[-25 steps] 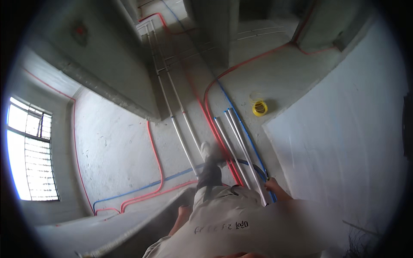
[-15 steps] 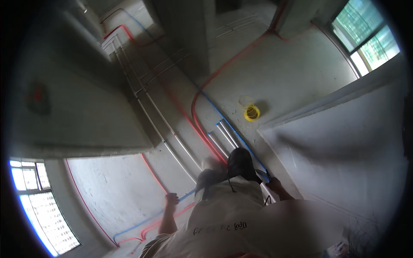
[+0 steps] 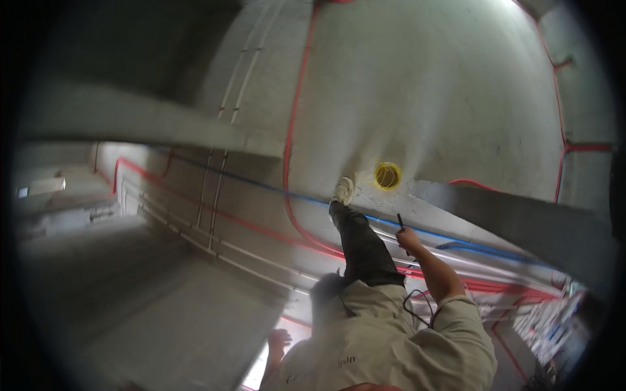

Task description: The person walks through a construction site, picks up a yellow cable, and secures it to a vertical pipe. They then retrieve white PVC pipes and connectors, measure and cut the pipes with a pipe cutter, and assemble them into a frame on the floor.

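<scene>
Since the earlier frame, one shoe (image 3: 343,190) has swung up toward the yellow coil (image 3: 388,178), landing just beside it. At left, the left hand (image 3: 280,338) is half-curled, seemingly empty; rightmost, the right hand (image 3: 409,240) grips a black tool (image 3: 400,221) in a closed fist.

From where I stand, the only lettering in sight is a small dark line of print (image 3: 346,360) across the chest of the person's pale beige fabric shirt (image 3: 398,332). It runs slantwise in short, separate groups of characters, too small and blurred for me to read reliably.
</scene>
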{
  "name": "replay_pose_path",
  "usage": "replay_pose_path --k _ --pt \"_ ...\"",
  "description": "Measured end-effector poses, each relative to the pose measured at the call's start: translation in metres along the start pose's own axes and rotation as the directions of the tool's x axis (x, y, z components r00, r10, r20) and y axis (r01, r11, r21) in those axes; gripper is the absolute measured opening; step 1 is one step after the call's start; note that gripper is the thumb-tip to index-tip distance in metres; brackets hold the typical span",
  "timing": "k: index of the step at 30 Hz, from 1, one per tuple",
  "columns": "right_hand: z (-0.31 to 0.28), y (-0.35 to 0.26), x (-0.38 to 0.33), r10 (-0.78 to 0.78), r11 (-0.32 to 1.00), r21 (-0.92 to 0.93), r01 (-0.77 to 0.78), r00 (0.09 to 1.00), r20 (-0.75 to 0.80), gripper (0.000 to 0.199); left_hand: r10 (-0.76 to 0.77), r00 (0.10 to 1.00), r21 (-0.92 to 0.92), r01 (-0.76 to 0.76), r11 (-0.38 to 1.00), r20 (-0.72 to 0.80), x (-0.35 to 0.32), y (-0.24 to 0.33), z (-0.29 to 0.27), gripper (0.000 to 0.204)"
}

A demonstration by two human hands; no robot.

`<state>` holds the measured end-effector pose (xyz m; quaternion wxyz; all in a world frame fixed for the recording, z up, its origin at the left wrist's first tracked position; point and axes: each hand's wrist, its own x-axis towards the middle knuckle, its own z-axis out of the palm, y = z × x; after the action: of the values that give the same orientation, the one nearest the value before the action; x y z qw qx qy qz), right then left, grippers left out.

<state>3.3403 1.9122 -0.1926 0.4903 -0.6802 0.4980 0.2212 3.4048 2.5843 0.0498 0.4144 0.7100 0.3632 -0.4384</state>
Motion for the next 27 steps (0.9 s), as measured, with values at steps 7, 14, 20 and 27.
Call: replay_pose_path --k 7,14,20,27 --pt "0.059 -0.126 0.113 0.147 0.986 0.077 -0.145 0.989 -0.022 0.028 -0.142 0.986 0.118 0.151 0.982 -0.083 -0.003 0.227 0.002 0.015" --pt "0.116 -0.157 0.249 0.281 0.951 0.184 -0.250 0.945 -0.169 0.037 -0.455 0.885 0.472 0.447 0.760 -0.105 0.043 0.303 -0.114 0.036" --pt "0.161 -0.123 0.360 0.381 0.920 0.176 -0.349 0.900 -0.209 0.060 -0.546 0.794 0.515 0.596 0.616 -0.268 0.098 0.399 -0.142 0.033" --pt "0.138 -0.128 0.396 0.353 0.918 -0.032 -0.396 0.850 -0.391 0.062 -0.342 0.871 0.634 0.490 0.598 -0.352 0.118 0.520 -0.081 0.031"
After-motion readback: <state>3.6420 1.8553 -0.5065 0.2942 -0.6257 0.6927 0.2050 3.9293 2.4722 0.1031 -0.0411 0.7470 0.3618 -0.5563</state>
